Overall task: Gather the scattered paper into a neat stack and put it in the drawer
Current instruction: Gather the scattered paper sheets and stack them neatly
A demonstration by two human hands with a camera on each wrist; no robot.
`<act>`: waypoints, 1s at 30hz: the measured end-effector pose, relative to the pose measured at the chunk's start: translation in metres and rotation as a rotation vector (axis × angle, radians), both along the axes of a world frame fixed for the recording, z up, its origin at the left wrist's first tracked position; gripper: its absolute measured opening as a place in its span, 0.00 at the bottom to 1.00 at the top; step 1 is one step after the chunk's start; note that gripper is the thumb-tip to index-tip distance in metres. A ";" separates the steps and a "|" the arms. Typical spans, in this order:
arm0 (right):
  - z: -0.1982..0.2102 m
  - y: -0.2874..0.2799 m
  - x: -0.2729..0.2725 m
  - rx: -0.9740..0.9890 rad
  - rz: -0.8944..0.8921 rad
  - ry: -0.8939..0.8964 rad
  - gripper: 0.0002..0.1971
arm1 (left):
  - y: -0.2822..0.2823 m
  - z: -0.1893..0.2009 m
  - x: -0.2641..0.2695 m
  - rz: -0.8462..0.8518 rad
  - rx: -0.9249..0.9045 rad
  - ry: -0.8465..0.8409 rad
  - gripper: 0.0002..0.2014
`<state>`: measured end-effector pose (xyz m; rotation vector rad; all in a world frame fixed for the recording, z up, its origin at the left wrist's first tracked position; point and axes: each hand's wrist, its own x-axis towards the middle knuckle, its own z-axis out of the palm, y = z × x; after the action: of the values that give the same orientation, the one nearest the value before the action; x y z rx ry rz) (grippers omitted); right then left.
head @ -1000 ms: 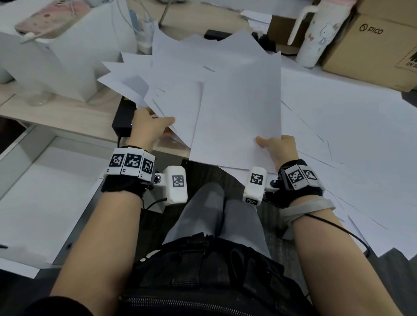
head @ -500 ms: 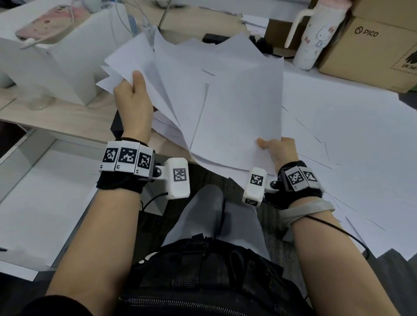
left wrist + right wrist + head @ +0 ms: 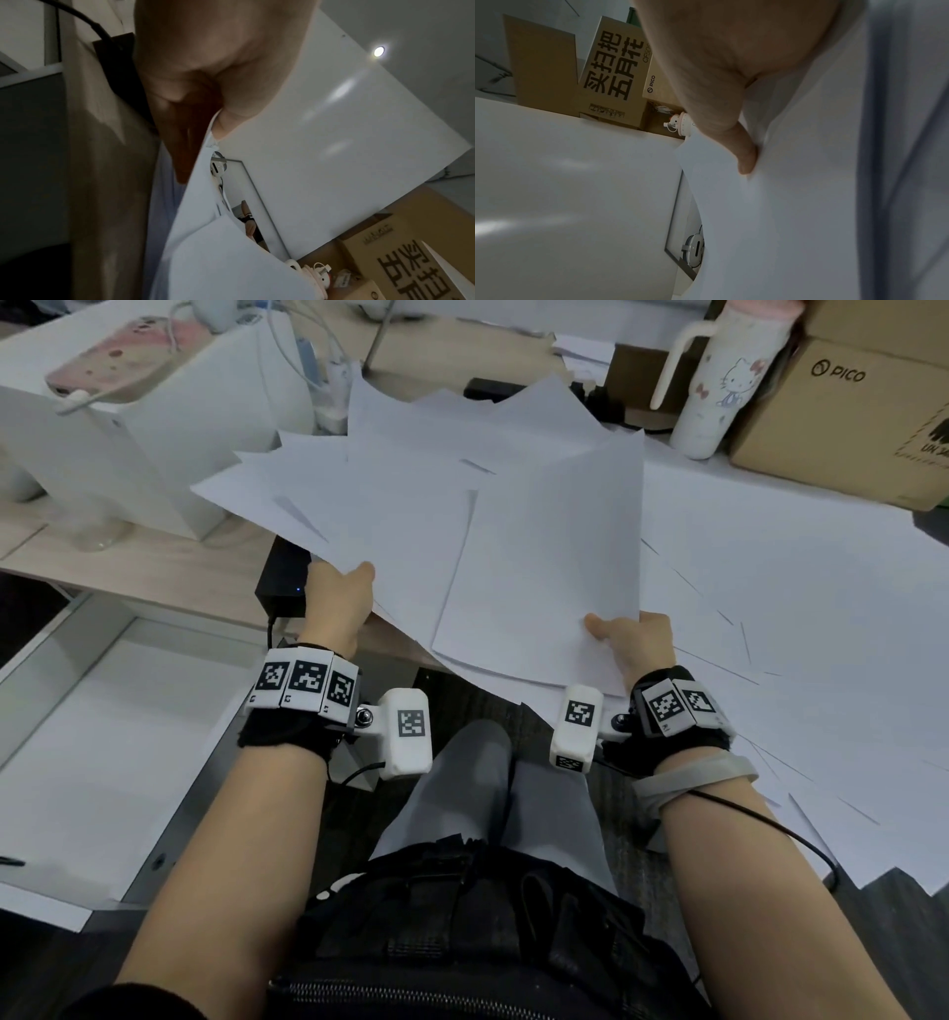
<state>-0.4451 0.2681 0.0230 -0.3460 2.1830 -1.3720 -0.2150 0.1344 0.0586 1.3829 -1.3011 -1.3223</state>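
Still gathering: left hand [image 3: 336,603] and right hand [image 3: 634,642] each pinch the messy paper [image 3: 462,526] above the bench [image 3: 154,567]. Next, probably squaring edges, then into the drawer [image 3: 92,752].

Wooden desk [image 3: 154,567], ceiling spotlight [image 3: 378,51]

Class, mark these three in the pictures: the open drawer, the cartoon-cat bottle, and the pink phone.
drawer [image 3: 77,742]: head view, bare white floor of the drawer.
bottle [image 3: 719,387]: head view, middle of its white body.
phone [image 3: 123,354]: head view, its pink back.
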 end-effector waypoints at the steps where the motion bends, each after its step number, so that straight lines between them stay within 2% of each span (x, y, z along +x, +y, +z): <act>1: -0.001 0.000 -0.001 0.007 0.003 -0.001 0.08 | -0.001 0.004 0.001 0.025 -0.037 0.000 0.01; 4: -0.001 0.000 -0.001 0.015 0.014 -0.002 0.07 | -0.002 0.023 0.000 0.096 -0.199 0.082 0.07; 8: -0.001 -0.001 -0.001 0.008 -0.004 -0.015 0.17 | 0.007 0.056 -0.002 0.143 -0.336 0.177 0.11; 12: 0.000 -0.001 -0.001 0.033 0.004 -0.015 0.19 | 0.018 0.085 -0.009 0.097 -0.448 0.268 0.05; 21: 0.005 0.002 -0.003 0.059 0.042 -0.016 0.20 | 0.049 0.126 -0.038 -0.046 -0.468 0.374 0.11; 24: 0.009 0.007 -0.004 0.023 0.088 -0.076 0.18 | 0.041 0.125 -0.044 -0.090 -0.461 0.418 0.04; 28: 0.015 0.018 -0.008 0.028 0.127 -0.101 0.07 | 0.029 0.109 -0.049 -0.094 -0.397 0.431 0.10; 30: 0.018 0.023 -0.012 0.042 0.127 -0.090 0.06 | 0.021 0.096 -0.051 -0.064 -0.335 0.419 0.08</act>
<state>-0.4576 0.2907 0.0409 -0.3927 2.0764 -1.2471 -0.2664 0.1556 0.1548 0.7896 -1.2138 -1.2812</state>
